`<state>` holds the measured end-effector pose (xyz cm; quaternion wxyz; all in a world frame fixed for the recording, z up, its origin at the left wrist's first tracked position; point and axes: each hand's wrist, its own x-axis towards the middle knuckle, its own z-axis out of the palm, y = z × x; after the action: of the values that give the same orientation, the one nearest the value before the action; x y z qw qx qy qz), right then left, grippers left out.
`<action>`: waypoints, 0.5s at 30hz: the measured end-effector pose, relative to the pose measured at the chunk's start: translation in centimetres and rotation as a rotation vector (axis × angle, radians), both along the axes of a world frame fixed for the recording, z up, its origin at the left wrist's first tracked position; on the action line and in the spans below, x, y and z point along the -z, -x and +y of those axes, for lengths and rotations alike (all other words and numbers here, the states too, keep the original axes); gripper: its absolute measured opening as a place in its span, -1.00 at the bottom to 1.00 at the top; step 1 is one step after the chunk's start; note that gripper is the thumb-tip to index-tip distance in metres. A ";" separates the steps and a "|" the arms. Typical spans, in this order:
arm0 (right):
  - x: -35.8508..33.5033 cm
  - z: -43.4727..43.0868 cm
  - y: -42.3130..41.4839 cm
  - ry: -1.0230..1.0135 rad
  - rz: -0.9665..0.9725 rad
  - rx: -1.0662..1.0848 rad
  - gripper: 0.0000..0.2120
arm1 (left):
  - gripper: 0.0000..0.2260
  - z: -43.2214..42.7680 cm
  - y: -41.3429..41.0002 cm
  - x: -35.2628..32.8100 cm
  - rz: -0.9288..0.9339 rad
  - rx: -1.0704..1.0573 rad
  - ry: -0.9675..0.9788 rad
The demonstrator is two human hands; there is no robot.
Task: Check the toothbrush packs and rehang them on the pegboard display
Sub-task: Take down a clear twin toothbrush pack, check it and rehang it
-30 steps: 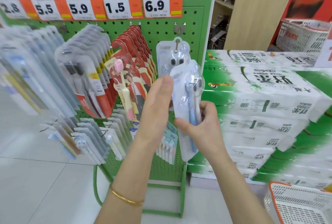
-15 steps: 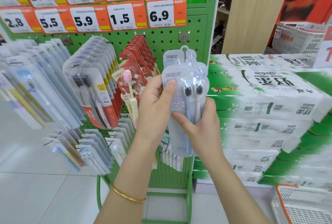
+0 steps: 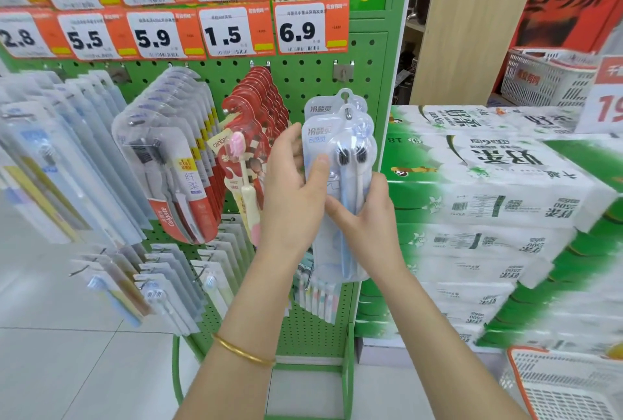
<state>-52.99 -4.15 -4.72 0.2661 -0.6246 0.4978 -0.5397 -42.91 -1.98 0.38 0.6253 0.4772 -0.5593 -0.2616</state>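
Left thumb was pressed flat on the front of the toothbrush pack, just beside the two dark brush heads. The other fingers of the left hand were wrapped behind the pack's left edge, so a proper grasp. The right hand had it too, lower down: thumb laid across the blue handles, fingers curled round the right edge.

The pack sat upright, a bit right of the frame's centre. Its hang hole was up at the tip of the metal hook, but I honestly couldn't tell if it was threaded on. A second identical pack hung right behind it, peeking out above.

Room was tight on the left. The row of red packs was just beside the left knuckles, and the Colgate packs fanned out further left. On the right, the green pegboard ended at its frame post, with stacked tissue bales right past that. Under the pack there was bare board, then smaller packs on the lower pegs.

Both forearms came up from the bottom of the frame and met at the pack. The left wrist had a gold bangle. Price tags ran along the top, and a white basket sat at lower right.
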 end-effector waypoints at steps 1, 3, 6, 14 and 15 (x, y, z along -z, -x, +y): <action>0.1 -0.5 -0.1 0.005 0.004 0.005 -0.56 | -0.55 -0.1 0.0 0.3 -0.047 -0.021 -0.016; 0.2 -1.5 -0.3 0.012 0.002 0.011 -0.56 | -0.44 -0.2 0.1 0.9 -0.100 -0.045 -0.023; 0.1 -3.0 -0.6 0.001 -0.002 0.021 -0.59 | -0.41 -0.2 0.4 1.3 -0.133 -0.058 -0.044; 0.4 -5.6 -0.8 0.013 -0.035 0.044 -0.47 | -0.43 -0.2 0.3 1.5 -0.150 -0.054 -0.069; 0.3 -5.7 -0.8 0.018 -0.035 0.045 -0.46 | -0.43 -0.2 0.3 1.4 -0.153 -0.045 -0.069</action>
<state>-52.16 -9.89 -5.04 0.2568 -0.6059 0.5021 -0.5610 -43.19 -2.17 -1.03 0.5696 0.5296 -0.5853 -0.2292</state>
